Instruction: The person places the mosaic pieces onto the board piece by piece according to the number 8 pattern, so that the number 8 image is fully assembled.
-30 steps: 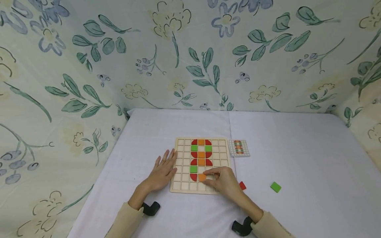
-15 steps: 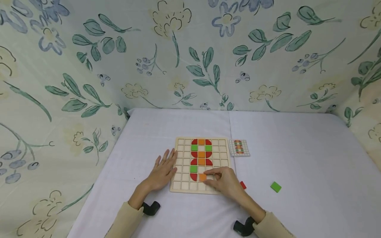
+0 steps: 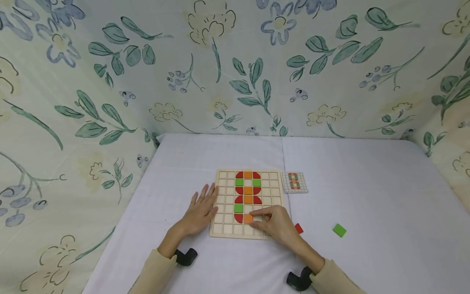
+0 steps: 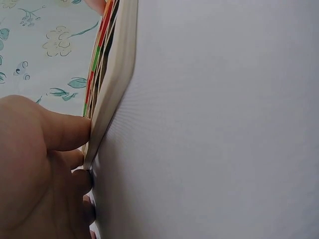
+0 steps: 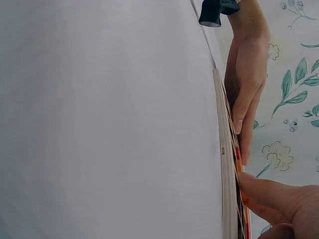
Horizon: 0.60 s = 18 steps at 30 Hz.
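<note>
A square wooden grid board (image 3: 225,230) lies on the white cloth, with red rounded, orange square and green square tiles set in its middle columns. My right hand (image 3: 280,224) pinches an orange square tile (image 3: 247,219) between thumb and forefinger, over a cell in a lower row. Just left of that tile is a red rounded tile (image 3: 238,219), with a green square tile (image 3: 238,208) above it. My left hand (image 3: 200,212) rests beside the board's left edge, fingers spread and fairly straight; in the left wrist view its thumb (image 4: 70,132) touches the board's edge.
At the board's upper right lies a small pattern card (image 3: 295,182). A red tile (image 3: 299,228), partly hidden by my right wrist, and a loose green tile (image 3: 339,230) lie on the cloth to the right. Flowered fabric (image 3: 205,81) hangs behind the table.
The orange tile in my right hand has shifted very slightly, ending a little closer to the red tile. My left hand stays in place at the board's edge.
</note>
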Each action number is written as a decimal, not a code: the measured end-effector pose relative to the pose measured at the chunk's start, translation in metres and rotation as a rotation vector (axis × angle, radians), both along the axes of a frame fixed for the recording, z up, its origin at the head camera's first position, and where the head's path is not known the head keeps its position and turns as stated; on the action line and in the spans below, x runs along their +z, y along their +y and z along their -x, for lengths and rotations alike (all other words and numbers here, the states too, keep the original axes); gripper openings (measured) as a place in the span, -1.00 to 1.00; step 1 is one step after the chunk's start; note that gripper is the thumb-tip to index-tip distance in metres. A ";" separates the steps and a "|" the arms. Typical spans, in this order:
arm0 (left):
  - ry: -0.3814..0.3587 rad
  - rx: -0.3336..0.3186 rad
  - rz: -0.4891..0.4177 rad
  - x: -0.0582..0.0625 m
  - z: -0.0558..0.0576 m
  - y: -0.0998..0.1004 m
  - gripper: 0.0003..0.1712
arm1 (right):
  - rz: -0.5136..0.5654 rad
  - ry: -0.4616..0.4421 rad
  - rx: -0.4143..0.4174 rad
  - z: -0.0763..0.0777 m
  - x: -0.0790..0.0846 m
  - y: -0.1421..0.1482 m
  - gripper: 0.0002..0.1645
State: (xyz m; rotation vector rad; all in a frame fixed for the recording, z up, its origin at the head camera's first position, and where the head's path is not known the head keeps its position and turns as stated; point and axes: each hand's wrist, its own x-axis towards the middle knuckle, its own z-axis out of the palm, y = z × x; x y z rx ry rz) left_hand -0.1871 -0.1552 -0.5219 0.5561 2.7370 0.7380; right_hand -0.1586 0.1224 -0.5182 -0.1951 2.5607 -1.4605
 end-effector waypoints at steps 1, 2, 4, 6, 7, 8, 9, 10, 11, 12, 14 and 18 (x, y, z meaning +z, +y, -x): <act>0.002 -0.001 0.001 0.000 0.000 0.000 -0.25 | -0.002 -0.001 -0.001 0.000 0.000 0.000 -0.70; 0.003 -0.001 0.002 -0.001 0.000 0.000 -0.25 | -0.004 -0.002 -0.002 0.000 0.001 0.000 -0.70; 0.004 -0.002 0.004 -0.001 0.000 0.000 -0.25 | -0.008 -0.006 -0.007 -0.001 0.001 -0.001 -0.69; 0.007 -0.002 0.001 -0.001 0.000 0.000 -0.25 | -0.012 -0.010 -0.012 -0.001 0.002 -0.001 -0.69; 0.008 -0.003 0.001 -0.001 0.001 0.000 -0.25 | -0.011 -0.013 -0.014 -0.001 0.002 0.000 -0.68; 0.008 -0.003 0.001 -0.002 0.001 0.000 -0.25 | -0.011 -0.014 -0.014 -0.001 0.003 0.000 -0.68; 0.009 -0.004 0.001 -0.002 0.001 0.000 -0.25 | -0.012 -0.016 -0.014 -0.001 0.003 0.000 -0.67; 0.010 -0.004 0.003 -0.002 0.001 0.000 -0.25 | -0.008 -0.018 -0.013 -0.001 0.003 0.000 -0.66; 0.011 -0.003 0.003 -0.003 0.001 0.000 -0.25 | -0.007 -0.020 -0.011 -0.002 0.003 0.001 -0.65; 0.011 -0.003 0.005 -0.003 0.001 0.000 -0.25 | -0.004 -0.024 -0.010 -0.002 0.004 0.002 -0.64; 0.010 -0.001 0.006 -0.003 0.001 0.000 -0.25 | -0.002 -0.035 -0.012 -0.002 0.006 0.005 -0.64; 0.007 0.002 0.005 -0.002 0.000 -0.001 -0.25 | -0.007 -0.055 -0.034 -0.003 0.013 0.014 -0.66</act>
